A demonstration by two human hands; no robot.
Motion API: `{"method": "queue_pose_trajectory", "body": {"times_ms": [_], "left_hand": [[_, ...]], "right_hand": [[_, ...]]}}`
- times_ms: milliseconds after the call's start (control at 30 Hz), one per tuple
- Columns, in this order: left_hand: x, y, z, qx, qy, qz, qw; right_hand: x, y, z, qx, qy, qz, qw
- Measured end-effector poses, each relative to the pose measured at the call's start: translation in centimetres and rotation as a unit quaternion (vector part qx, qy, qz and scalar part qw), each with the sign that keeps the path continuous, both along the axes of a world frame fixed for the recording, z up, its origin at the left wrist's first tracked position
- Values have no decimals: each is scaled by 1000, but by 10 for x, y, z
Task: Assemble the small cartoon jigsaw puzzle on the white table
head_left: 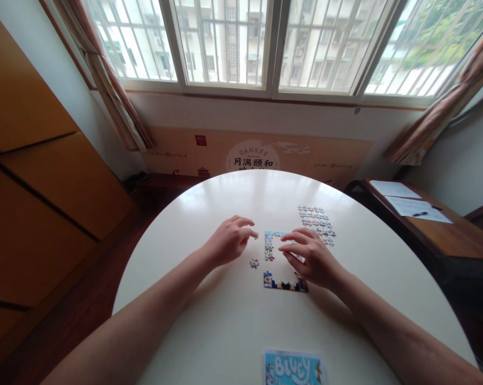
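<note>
My left hand [234,239] is over the table left of the puzzle, its fingers curved and apart. A small jigsaw piece [256,236] shows at its index fingertip, partly covered. My right hand [308,254] hovers with spread fingers over the right side of a partly joined jigsaw border, hiding some of it. The upper border section [269,247] forms a corner with pale, colourful pieces. Below it, apart, lies a darker bottom border section [285,285]. One loose jigsaw piece [254,263] rests left of the gap between them.
Rows of loose jigsaw pieces [315,218] lie beyond my right hand. A blue Bluey box or card [293,368] sits at the near edge of the round white table [185,331]. At the right stands a wooden side table [466,235] with papers [415,208].
</note>
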State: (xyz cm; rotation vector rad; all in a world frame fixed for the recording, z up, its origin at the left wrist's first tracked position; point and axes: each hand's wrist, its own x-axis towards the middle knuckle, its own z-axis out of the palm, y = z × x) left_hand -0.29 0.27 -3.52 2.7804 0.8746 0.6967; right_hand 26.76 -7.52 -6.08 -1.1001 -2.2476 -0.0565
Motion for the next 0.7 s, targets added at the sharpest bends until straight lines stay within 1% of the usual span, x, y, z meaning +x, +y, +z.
{"method": "queue_pose_trajectory", "body": {"times_ms": [133, 233, 433, 533, 700], "left_hand": [[-13, 1, 18, -77, 65, -30, 994], [-17, -1, 25, -120, 99, -56, 986], [-10, -9, 23, -170, 109, -82, 976], [-5, -13, 23, -179, 112, -88, 973], [-1, -17, 24, -175, 120, -80, 974]], "right_hand": [[-2, -4, 3, -9, -12, 14, 1000], [-8, -7, 3, -16, -34, 26, 999], [-14, -8, -1, -35, -65, 24, 997], [-15, -7, 0, -33, -68, 22, 997], [-13, -5, 2, -14, -51, 14, 999]]}}
